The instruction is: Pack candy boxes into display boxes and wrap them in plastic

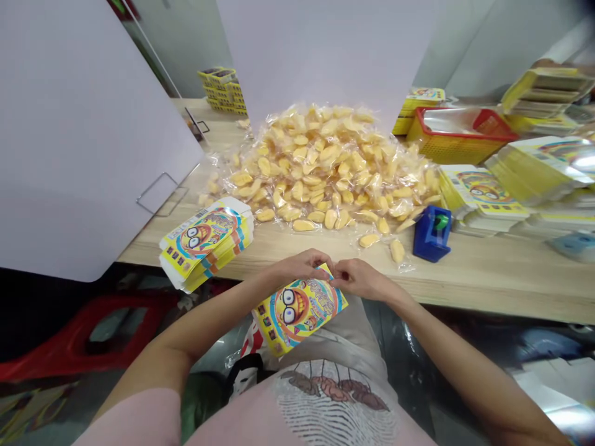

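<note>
A yellow printed cardboard box [302, 313] with a cartoon face in glasses rests tilted over my lap, in front of the table edge. My left hand [309, 265] is closed on its upper edge. At the upper right end, the fingers of my right hand [357, 277] pinch the box by its end, close to the left fingertips. The exact grip on the end flap is partly hidden by the fingers. Beyond my hands lies a large heap of yellow pieces in clear wrappers [320, 167]. A stack of similar flattened boxes [207, 238] lies to the left.
A blue tape dispenser [432, 234] stands right of the heap. Behind it are stacks of printed cartons [483, 195] and a red-and-yellow basket [453, 145]. White panels [325, 56] rise behind and at left. A red stool [83, 337] is below left. Another person's hand shows at far right.
</note>
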A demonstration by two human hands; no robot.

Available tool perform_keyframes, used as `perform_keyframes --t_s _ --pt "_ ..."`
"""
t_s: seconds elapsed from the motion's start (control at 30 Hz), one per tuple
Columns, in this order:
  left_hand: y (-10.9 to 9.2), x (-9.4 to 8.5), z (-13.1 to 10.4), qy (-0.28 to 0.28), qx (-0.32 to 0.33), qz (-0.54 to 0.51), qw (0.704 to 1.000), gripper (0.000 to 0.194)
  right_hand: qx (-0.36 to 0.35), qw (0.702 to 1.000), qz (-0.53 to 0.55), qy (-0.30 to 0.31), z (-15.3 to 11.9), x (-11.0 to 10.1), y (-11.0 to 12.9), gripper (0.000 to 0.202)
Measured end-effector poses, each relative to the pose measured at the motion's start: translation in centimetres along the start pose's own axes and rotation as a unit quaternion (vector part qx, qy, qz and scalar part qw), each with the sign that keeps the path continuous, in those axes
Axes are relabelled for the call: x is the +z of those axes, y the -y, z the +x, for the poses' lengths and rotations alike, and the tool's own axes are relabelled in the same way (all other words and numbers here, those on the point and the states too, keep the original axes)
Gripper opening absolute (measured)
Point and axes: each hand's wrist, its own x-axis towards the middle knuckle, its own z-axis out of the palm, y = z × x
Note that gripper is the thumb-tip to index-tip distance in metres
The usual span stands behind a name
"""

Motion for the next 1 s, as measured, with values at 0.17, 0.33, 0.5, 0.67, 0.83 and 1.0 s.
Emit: perform_keyframes --t_s 0.17,0.33,0.5,0.67,0.83,1.0 --pt "0.0 0.4 -0.9 -0.035 0.02 -0.02 0.999 0.031 0.042 0.988 0.117 -0.087 -0.8 1.4 0.1 0.026" --pt "-1.3 1.3 -2.1 -0.021 0.042 -0.051 0.998 0.034 0.076 0.881 0.465 0.05 -1.0 3.2 -1.0 0.045" --pt "-3.7 1.9 -3.5 -0.037 0.073 0.018 0.997 0.03 0.079 0.789 0.607 0.051 -1.2 4.2 -1.0 0.045" --pt "-8.3 2.1 -7.0 -0.178 0.152 0.185 0.954 0.032 -0.099 0.922 0.363 -0.088 -3.6 -0.1 2.4 0.039" --pt "-7.0 2.2 -9.6 -0.169 0.18 0.263 0.933 0.059 -0.297 0.917 -0.038 -0.264 -4.2 1.1 3.1 0.059" --pt "1.6 3.2 -7.4 -0.31 0.04 0.395 0.864 0.055 -0.323 0.892 -0.166 -0.269 -2.6 8.9 -1.6 0.06"
